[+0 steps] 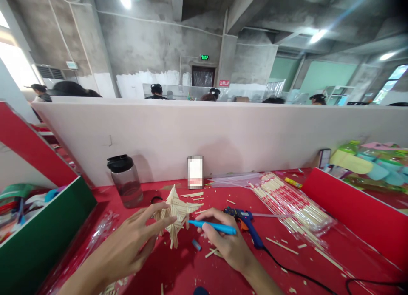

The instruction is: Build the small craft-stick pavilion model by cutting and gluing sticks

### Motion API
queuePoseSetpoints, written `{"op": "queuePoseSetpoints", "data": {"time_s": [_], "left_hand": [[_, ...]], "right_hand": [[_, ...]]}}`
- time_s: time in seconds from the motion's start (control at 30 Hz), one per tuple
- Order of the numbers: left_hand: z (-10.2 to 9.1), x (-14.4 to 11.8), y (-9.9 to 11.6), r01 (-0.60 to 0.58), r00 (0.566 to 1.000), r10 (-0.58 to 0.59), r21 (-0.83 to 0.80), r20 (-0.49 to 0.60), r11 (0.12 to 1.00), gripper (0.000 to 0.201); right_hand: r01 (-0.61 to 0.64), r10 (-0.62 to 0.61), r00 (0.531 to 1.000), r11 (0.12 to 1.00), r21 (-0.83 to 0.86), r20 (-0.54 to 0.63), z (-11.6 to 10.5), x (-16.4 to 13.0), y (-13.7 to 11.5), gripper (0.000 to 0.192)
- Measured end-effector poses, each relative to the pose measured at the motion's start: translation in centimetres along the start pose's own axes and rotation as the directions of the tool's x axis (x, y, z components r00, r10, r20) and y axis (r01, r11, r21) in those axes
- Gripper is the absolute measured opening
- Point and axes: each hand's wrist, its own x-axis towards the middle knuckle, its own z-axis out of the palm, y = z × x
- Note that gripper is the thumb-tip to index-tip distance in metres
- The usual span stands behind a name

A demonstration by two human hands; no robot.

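Note:
A star [179, 218] built from thin pale wooden sticks is on the red tabletop in front of me. My left hand [137, 231] reaches over its left side with the fingers stretched out, the fingertips at its surface; that part of the star is hidden. Pinched in my right hand [225, 239] is a blue marker pen [219, 227], its narrow end pointing left at the star's right side. Whether the tip touches the sticks, I cannot tell. A small blue cylinder [196, 245] lies below the star. Behind my right hand lies a blue glue gun [250, 229] with an orange trigger.
Bundled sticks [293, 205] in clear plastic lie at the right, near a red divider [357, 218]. A dark-lidded bottle [126, 182] stands back left, beside a green-walled box [51, 231]. A phone-like object [195, 172] leans on the white partition [223, 133]. A black cord [293, 271] crosses the front right.

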Motion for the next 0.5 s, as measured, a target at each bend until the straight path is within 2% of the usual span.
{"op": "queuePoseSetpoints", "data": {"time_s": [0.3,0.5], "left_hand": [[0.11,-0.09,-0.02,-0.003,1.000,0.003,0.005,-0.013,1.000,0.066],[0.13,0.02,0.08,-0.014,0.999,0.014,-0.009,-0.036,1.000,0.065]], "right_hand": [[0.010,-0.012,0.999,0.998,0.065,0.039,0.28,0.04,0.04,0.026],[0.019,-0.020,0.999,0.999,0.049,0.026,0.12,0.20,0.00,0.027]]}}
